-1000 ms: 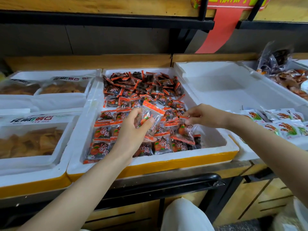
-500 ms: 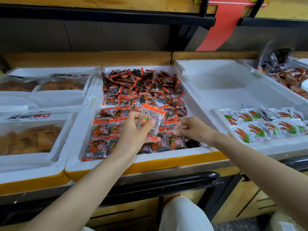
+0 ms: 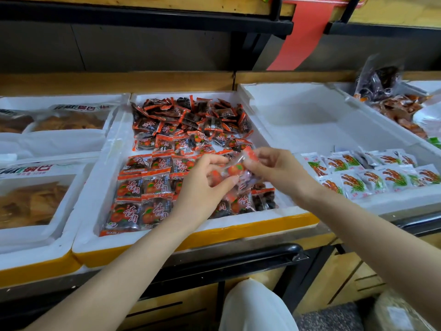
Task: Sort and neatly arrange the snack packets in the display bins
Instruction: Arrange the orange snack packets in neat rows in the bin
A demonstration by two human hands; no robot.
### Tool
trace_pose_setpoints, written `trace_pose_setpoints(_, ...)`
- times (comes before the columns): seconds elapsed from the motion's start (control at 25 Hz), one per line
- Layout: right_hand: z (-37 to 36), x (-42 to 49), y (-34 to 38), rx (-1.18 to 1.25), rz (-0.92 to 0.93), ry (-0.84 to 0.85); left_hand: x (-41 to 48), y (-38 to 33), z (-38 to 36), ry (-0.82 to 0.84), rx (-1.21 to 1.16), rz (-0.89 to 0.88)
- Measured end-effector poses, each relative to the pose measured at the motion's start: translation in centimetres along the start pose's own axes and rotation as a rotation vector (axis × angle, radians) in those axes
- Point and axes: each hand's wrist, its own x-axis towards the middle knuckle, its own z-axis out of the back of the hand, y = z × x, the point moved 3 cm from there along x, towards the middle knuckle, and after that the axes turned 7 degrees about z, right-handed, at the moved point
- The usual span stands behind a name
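I reach forward and inward from both sides, so that my hands meet over the near half of the middle foam bin [image 3: 107, 163]. My left hand [image 3: 202, 185] comes up from the lower left on an outstretched arm. Its fingers are curled, and thumb and fingertips pinch the left end of an orange-and-clear snack packet [image 3: 236, 169]. My right hand [image 3: 274, 173] comes in from the right with its knuckles up and fingers bent, pinching the same packet's other end. The packet is blurred, so there may be more than one in the grip. It hangs in the air between my two hands, above the bin's contents. Just left of and below my left hand, matching packets lie in flat rows [image 3: 143, 187]. Beyond my fingers the same kind lie in a loose heap [image 3: 191, 118]. Right of my right wrist, white packets [image 3: 372, 173] sit in the neighbouring bin [image 3: 298, 108].
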Motion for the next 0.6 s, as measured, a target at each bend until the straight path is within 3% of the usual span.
trace_pose_setpoints(0.12,4.8,1.8,-0.8,-0.313,0.037,-0.216,0.9,-0.3,-1.0,0.125,0.385,-0.188)
trace_pose_setpoints(0.24,6.2,2.7,-1.8,-0.778,-0.016,0.007,2.0,0.8,-1.7,0.391,0.797,-0.247)
trace_pose_setpoints(0.32,4.9,2.4,-2.7,-0.797,-0.087,0.219,2.4,1.4,-1.8,0.480,0.923,-0.238)
trace_pose_setpoints(0.4,3.7,2.0,-3.8,-0.721,-0.131,0.322,2.6,1.5,-1.8,0.497,0.945,-0.237)
trace_pose_setpoints(0.6,3.5,1.6,-5.2,-0.708,-0.088,0.308,2.6,1.6,-1.7,0.503,0.962,-0.242)
